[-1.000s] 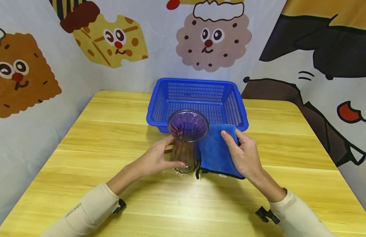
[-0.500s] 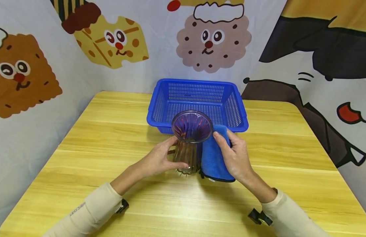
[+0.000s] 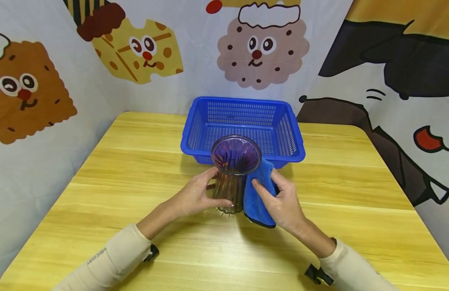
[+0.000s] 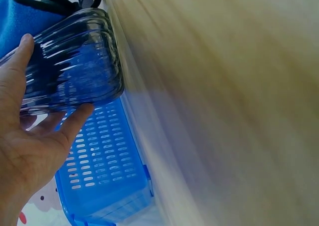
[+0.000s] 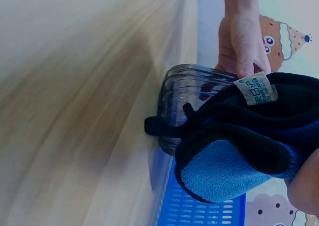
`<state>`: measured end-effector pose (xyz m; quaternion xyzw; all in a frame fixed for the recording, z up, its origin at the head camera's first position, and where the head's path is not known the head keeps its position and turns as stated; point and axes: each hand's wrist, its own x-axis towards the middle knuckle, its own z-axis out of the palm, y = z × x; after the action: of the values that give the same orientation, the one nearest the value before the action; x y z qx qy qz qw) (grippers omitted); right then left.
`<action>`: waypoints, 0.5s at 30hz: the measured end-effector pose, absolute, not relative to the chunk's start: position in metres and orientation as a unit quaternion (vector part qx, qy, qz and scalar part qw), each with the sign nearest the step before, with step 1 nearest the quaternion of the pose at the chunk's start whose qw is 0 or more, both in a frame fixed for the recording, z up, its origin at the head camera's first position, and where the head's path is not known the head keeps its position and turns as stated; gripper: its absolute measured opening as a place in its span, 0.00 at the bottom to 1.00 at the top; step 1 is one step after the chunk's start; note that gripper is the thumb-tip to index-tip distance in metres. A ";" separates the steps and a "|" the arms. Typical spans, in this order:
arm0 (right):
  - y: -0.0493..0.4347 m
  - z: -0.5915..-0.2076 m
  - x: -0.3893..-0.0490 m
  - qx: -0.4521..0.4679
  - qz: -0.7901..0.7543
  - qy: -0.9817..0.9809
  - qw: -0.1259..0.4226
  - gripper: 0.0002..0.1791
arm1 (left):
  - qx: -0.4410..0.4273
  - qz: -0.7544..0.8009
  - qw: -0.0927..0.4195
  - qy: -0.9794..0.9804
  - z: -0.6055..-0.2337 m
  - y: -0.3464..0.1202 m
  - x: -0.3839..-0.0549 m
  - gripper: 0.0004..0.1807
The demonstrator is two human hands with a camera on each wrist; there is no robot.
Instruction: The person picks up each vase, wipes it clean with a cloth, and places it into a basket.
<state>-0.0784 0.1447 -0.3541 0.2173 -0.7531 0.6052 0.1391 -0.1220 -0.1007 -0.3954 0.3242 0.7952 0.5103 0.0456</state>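
A ribbed, see-through glass vase [image 3: 228, 188] with a flared purple-tinted rim stands upright in front of me. My left hand [image 3: 195, 195] grips its lower body from the left, thumb in front and fingers behind. Against the vase's right side lies a folded blue cloth [image 3: 258, 200] with black edging. My right hand [image 3: 285, 204] pinches that cloth, thumb on the near face. In the right wrist view, a white label and a black loop show on the cloth [image 5: 219, 171]. Whether the vase's base [image 4: 112, 51] touches the table cannot be told.
Directly behind the vase, a blue perforated plastic basket [image 3: 242, 103] sits at the back of the wooden table [image 3: 137, 161]. A cartoon-printed cloth backdrop [image 3: 199, 52] surrounds the table's back and sides.
My right hand has moved left and slightly down, bringing the cloth to the vase's side and folding it narrower. The vase has shifted slightly right in my left hand.
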 end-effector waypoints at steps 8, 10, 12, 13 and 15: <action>0.146 -0.359 -0.078 0.236 0.572 -0.770 0.156 0.21 | 0.325 0.501 0.047 0.801 -0.395 -0.100 -0.122 0.56; 0.147 -0.360 -0.079 0.245 0.566 -0.771 0.159 0.21 | 0.326 0.497 0.047 0.803 -0.394 -0.101 -0.122 0.56; 0.148 -0.362 -0.079 0.254 0.563 -0.770 0.161 0.22 | 0.327 0.494 0.048 0.804 -0.394 -0.101 -0.123 0.56; 0.149 -0.362 -0.079 0.258 0.561 -0.769 0.162 0.23 | 0.328 0.491 0.048 0.806 -0.393 -0.101 -0.123 0.56; 0.150 -0.364 -0.080 0.266 0.558 -0.768 0.167 0.24 | 0.330 0.490 0.051 0.805 -0.393 -0.100 -0.124 0.56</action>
<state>-0.0799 0.1505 -0.3641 0.2663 -0.7682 0.5578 0.1670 -0.1235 -0.1004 -0.3929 0.3297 0.8053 0.4901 0.0511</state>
